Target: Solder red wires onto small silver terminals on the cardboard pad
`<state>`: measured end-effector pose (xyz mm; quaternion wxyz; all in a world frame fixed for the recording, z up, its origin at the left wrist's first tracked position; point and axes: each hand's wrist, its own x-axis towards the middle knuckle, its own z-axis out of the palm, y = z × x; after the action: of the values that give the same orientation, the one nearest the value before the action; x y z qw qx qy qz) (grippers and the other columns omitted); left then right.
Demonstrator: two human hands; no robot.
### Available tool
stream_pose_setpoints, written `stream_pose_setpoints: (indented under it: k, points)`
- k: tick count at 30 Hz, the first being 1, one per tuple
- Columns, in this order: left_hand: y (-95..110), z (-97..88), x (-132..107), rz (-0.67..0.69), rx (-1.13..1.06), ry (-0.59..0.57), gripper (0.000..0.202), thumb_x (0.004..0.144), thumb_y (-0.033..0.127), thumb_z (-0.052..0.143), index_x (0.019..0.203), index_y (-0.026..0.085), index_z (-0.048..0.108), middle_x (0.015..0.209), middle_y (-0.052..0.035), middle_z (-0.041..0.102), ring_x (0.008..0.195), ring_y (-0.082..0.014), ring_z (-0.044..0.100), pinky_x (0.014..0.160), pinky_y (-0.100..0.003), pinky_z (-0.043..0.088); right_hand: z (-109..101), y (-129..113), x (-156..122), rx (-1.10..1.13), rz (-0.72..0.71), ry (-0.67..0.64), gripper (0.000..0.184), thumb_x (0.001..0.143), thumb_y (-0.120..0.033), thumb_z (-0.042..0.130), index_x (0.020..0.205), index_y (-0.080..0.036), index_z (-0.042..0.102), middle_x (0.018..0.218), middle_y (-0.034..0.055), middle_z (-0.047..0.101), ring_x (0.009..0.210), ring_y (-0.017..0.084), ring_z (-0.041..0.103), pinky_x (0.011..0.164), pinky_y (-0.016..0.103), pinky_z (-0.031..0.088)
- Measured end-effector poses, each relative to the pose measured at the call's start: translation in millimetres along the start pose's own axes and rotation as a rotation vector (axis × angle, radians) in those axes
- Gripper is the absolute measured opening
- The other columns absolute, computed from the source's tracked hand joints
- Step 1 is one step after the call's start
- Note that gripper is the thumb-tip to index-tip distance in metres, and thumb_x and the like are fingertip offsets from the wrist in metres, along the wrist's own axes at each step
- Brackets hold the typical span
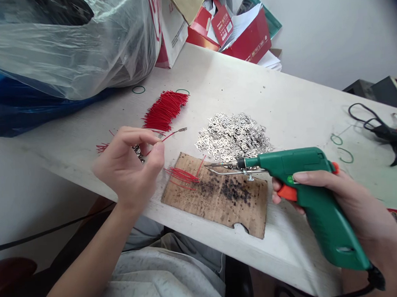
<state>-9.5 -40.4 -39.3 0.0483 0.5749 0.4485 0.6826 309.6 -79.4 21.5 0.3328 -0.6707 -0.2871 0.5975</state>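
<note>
Pinching a red wire (168, 135) between thumb and forefinger of the left hand (130, 167), near the far left corner of the cardboard (195, 206); gripping a green soldering gun (316, 200) in the curled fingers of the right hand (361, 206), with its tip (219, 164) by the cardboard's far edge.

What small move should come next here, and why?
Probably lower the left hand and lay its wire down: a metal tab already sits at the wire's end, and the green gun is not touching it.
</note>
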Motion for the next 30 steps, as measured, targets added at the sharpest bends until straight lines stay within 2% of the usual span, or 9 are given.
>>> stream_pose_setpoints:
  k: [6,10,13,16,21,28,30]
  points:
    - [-0.2,-0.6,0.2,0.009,0.007,0.0,0.009,0.081,0.019,0.072,0.079,0.027,0.071,0.075,-0.0006,0.066,0.066,-0.0154,0.056,0.059,-0.042,0.041,1.3,-1.5,-2.1,0.012,0.007,0.049,0.023,0.077,-0.039,0.085,0.093,-0.023,0.082,0.074,0.0038,0.079,0.047,0.015,0.062,0.038,0.018,0.051]
    - [-0.6,0.0,0.9,-0.007,0.007,-0.006,0.01,0.084,0.02,0.072,0.08,0.029,0.072,0.076,-0.0002,0.067,0.066,-0.0165,0.055,0.06,-0.041,0.041,2.1,-2.3,-1.2,-0.016,0.02,-0.012,0.021,0.08,-0.04,0.083,0.088,-0.021,0.079,0.074,0.0062,0.079,0.058,0.018,0.069,0.045,0.019,0.055]
    - [-1.1,0.9,1.2,0.024,-0.034,0.014,0.013,0.08,0.016,0.073,0.08,0.029,0.073,0.074,0.0008,0.067,0.064,-0.0156,0.054,0.059,-0.039,0.039,2.5,-1.8,-0.8,0.003,0.013,-0.018,0.017,0.083,-0.038,0.081,0.09,-0.022,0.079,0.076,0.0065,0.079,0.063,0.02,0.072,0.047,0.019,0.056]
    - [-1.1,0.8,0.6,0.026,-0.05,0.01,0.016,0.079,0.013,0.072,0.081,0.028,0.074,0.075,0.0005,0.066,0.065,-0.0152,0.054,0.06,-0.039,0.039,2.4,-1.6,-0.9,0.021,0.026,0.022,0.017,0.08,-0.036,0.083,0.091,-0.024,0.079,0.072,0.0047,0.078,0.056,0.019,0.068,0.042,0.019,0.053]
    - [-1.9,-0.6,-0.1,0.013,-0.019,-0.01,0.012,0.084,0.018,0.072,0.081,0.03,0.073,0.076,0.0002,0.066,0.066,-0.0167,0.054,0.06,-0.04,0.04,2.5,-3.3,-1.8,0.007,0.027,0.052,0.023,0.077,-0.036,0.083,0.094,-0.021,0.081,0.074,0.0059,0.079,0.048,0.015,0.062,0.041,0.019,0.052]
    - [-2.0,1.5,1.4,0.031,-0.036,0.015,0.016,0.079,0.013,0.072,0.081,0.03,0.074,0.074,0.0008,0.066,0.065,-0.0153,0.054,0.059,-0.038,0.039,0.1,0.1,0.5,0.001,0.024,-0.034,0.021,0.085,-0.037,0.077,0.095,-0.02,0.08,0.081,0.008,0.081,0.064,0.021,0.074,0.049,0.021,0.057]
    - [-0.6,0.8,1.0,0.01,-0.023,0.006,0.016,0.08,0.014,0.071,0.081,0.03,0.074,0.075,0.0008,0.066,0.066,-0.0157,0.054,0.061,-0.039,0.04,0.1,0.6,0.1,0.019,0.018,-0.021,0.018,0.084,-0.037,0.079,0.092,-0.021,0.08,0.077,0.0061,0.08,0.062,0.021,0.073,0.046,0.02,0.056]
